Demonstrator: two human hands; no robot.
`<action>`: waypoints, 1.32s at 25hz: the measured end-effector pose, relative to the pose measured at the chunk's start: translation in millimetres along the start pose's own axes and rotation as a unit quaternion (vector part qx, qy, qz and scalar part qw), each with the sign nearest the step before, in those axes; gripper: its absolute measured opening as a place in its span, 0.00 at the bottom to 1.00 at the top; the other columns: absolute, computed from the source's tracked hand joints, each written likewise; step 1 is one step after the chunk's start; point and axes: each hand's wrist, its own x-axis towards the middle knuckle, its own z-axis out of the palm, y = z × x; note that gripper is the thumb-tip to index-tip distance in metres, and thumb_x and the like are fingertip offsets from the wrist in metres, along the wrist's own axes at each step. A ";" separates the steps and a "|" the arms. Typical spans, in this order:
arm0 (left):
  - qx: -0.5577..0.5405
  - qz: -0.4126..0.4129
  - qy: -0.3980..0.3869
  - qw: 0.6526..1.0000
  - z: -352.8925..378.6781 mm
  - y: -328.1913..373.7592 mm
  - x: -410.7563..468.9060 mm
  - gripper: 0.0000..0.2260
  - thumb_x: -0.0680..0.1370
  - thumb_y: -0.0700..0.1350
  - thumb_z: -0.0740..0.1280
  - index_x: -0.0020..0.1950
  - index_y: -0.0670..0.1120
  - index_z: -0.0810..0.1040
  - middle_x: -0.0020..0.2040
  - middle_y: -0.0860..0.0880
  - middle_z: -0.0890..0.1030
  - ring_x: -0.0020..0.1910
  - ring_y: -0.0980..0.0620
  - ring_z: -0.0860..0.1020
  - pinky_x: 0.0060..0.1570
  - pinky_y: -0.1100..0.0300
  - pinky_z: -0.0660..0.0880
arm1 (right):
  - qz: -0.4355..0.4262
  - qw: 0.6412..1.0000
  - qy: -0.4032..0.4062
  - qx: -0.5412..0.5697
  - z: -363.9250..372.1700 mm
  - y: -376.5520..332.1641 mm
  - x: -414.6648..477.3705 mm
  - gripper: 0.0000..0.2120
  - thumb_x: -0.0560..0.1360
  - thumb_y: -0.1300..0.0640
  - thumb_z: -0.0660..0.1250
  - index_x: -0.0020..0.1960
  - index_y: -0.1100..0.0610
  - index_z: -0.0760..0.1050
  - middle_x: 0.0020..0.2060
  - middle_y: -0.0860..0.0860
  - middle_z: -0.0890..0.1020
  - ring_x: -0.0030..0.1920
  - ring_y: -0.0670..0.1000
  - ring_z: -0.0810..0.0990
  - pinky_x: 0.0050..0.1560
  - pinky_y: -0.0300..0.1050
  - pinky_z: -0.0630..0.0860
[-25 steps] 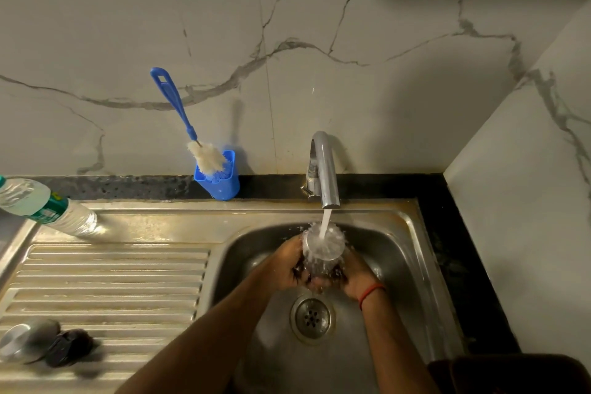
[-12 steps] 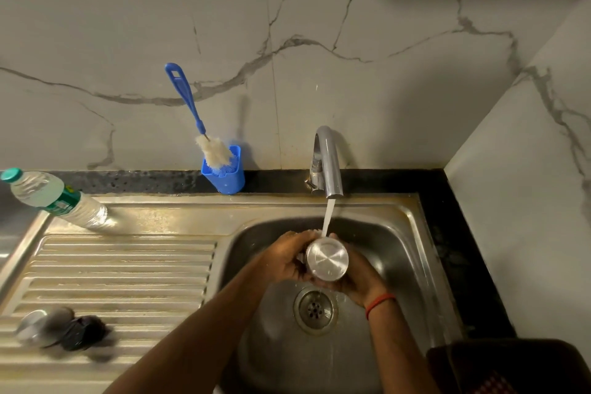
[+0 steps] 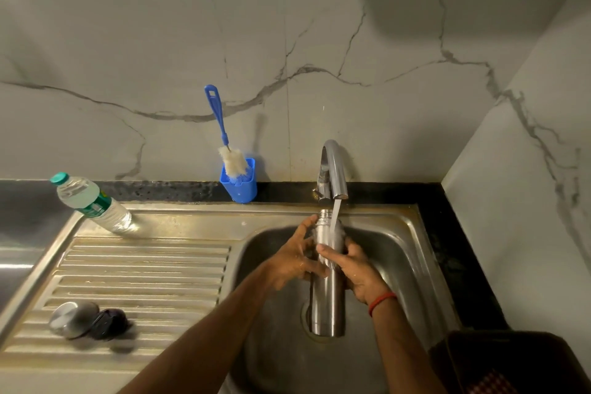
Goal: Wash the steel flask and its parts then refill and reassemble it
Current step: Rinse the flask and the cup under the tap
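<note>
Both hands (image 3: 326, 262) hold steel flask (image 3: 327, 297), seemingly upright, under tap (image 3: 334, 169).

A silver steel flask (image 3: 327, 294) is seen under a chrome tap (image 3: 332, 166). A blue brush (image 3: 220, 125) with white bristles is kept in a blue holder (image 3: 241, 185). A clear bottle (image 3: 91, 205) is marked by a green cap and green label. The wall (image 3: 319, 25) is patterned white with grey veins. A red thread (image 3: 382, 301) is worn at the right wrist.
</note>
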 end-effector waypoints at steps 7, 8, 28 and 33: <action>0.053 -0.009 0.096 0.994 -0.2 15.6 -7.7 0.22 0.80 0.35 0.67 0.69 0.54 0.77 0.59 0.51 0.85 0.56 0.51 0.84 0.56 0.51 0.80 | -0.138 0.976 0.086 -0.146 0.8 -2.8 -2.6 0.32 0.63 0.64 0.81 0.58 0.45 0.70 0.51 0.46 0.82 0.52 0.47 0.82 0.51 0.43 0.79; 0.039 -0.014 0.138 0.990 -1.2 19.3 -5.0 0.17 0.82 0.38 0.65 0.68 0.52 0.78 0.57 0.50 0.86 0.55 0.51 0.85 0.53 0.53 0.80 | -0.148 0.969 0.088 -0.178 1.9 -1.5 -2.3 0.33 0.63 0.63 0.82 0.60 0.43 0.69 0.51 0.44 0.81 0.52 0.44 0.80 0.53 0.43 0.77; -0.057 -0.034 0.230 0.971 -1.4 66.9 42.0 0.18 0.85 0.60 0.55 0.59 0.52 0.79 0.65 0.52 0.80 0.64 0.47 0.77 0.66 0.42 0.74 | -0.226 0.907 0.194 -0.298 10.9 -9.1 7.2 0.36 0.64 0.58 0.81 0.66 0.47 0.69 0.57 0.48 0.82 0.58 0.51 0.81 0.59 0.51 0.79; -0.041 -0.042 0.222 0.973 2.5 62.7 48.0 0.19 0.85 0.60 0.55 0.62 0.51 0.80 0.63 0.51 0.81 0.63 0.48 0.78 0.66 0.42 0.74 | -0.255 0.895 0.195 -0.309 10.2 -16.4 8.2 0.36 0.64 0.58 0.81 0.67 0.46 0.68 0.58 0.47 0.82 0.59 0.50 0.80 0.58 0.48 0.79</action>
